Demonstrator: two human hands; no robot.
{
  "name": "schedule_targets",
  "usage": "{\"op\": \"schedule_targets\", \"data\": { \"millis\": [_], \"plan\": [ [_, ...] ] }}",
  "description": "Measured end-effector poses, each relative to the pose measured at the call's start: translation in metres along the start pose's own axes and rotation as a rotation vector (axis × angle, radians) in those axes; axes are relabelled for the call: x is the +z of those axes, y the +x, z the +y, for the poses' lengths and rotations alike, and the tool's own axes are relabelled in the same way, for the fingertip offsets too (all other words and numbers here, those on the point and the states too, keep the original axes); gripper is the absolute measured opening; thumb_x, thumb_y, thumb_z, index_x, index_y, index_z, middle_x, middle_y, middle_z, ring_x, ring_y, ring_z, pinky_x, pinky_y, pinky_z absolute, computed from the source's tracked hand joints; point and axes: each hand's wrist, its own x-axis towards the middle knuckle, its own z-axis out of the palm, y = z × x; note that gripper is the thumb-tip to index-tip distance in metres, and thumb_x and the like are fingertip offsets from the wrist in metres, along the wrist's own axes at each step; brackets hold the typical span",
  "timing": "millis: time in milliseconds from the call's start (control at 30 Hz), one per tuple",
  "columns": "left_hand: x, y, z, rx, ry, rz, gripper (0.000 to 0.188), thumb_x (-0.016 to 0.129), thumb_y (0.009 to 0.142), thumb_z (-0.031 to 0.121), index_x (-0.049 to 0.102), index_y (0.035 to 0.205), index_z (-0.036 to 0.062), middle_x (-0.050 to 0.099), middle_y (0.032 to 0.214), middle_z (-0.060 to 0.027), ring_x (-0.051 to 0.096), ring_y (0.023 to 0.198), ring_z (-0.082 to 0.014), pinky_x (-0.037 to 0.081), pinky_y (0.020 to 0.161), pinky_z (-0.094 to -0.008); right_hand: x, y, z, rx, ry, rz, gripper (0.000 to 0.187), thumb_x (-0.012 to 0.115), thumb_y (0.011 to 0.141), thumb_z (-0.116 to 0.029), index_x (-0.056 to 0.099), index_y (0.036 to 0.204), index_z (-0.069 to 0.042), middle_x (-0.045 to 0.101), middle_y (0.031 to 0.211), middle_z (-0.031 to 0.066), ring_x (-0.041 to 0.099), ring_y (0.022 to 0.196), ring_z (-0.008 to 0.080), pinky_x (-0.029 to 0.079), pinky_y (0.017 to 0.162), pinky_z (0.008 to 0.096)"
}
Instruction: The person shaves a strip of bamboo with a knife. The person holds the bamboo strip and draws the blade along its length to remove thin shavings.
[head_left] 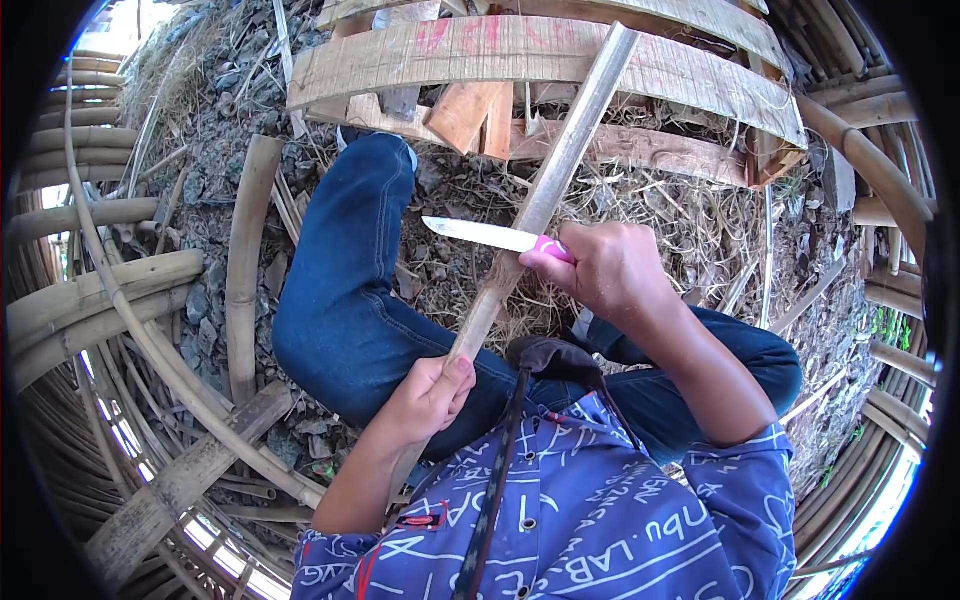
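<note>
A long split bamboo strip [560,160] runs slantwise from my lap up to a wooden pallet [440,58], its far end lying over the pallet's front slat. My left hand [432,396] is closed round the strip's near part, above my bent left leg. In my right hand [612,265] is a knife [480,233] with a pink handle, its pale blade pointing left. The blade lies across the strip about midway along it, near a darker joint in the bamboo. Most of the handle is hidden inside my right fist.
Bamboo poles [250,260] stand and lie to the left, with a thick one [190,480] slanting at the lower left. Stacked bamboo [895,300] lines the right side. Stony ground [225,110] with dry shavings [690,225] surrounds my crossed legs.
</note>
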Motion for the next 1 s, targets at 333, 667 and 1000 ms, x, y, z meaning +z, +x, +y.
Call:
{"op": "schedule_targets", "data": {
  "millis": [333, 667, 1000],
  "plan": [
    [0.002, 0.000, 0.000, 0.032, 0.021, 0.025, 0.043, 0.038, 0.100, 0.040, 0.037, 0.068, 0.0101, 0.032, 0.053, 0.0042, 0.030, 0.042, -0.0041, 0.028, 0.037, -0.0210, 0.000, 0.002, 0.005, -0.074, -0.084, 0.044, 0.051, 0.065, 0.078, -0.053, 0.049, 0.057, -0.009, 0.048, 0.047, 0.0088, 0.053, 0.042, 0.0281, 0.042, 0.040, 0.0384],
    [0.002, -0.004, 0.000, 0.037, -0.010, 0.019, 0.038, 0.040, 0.101, 0.034, 0.041, 0.072, 0.0092, 0.034, 0.059, 0.0058, 0.031, 0.049, -0.0020, 0.026, 0.041, -0.0197, -0.002, 0.007, 0.018, -0.195, -0.144, 0.133, 0.050, 0.064, 0.078, -0.054, 0.049, 0.057, -0.012, 0.051, 0.047, 0.0054, 0.054, 0.040, 0.0226, 0.041, 0.036, 0.0349],
    [-0.005, -0.013, -0.012, 0.046, 0.105, 0.020, 0.043, 0.039, 0.100, 0.038, 0.038, 0.068, 0.0103, 0.034, 0.055, 0.0046, 0.029, 0.044, -0.0035, 0.027, 0.038, -0.0203, -0.035, 0.024, 0.088, 0.007, -0.405, 0.357, 0.052, 0.057, 0.083, -0.055, 0.053, 0.059, -0.010, 0.052, 0.048, 0.0050, 0.054, 0.041, 0.0199, 0.043, 0.040, 0.0356]
  ]
}}
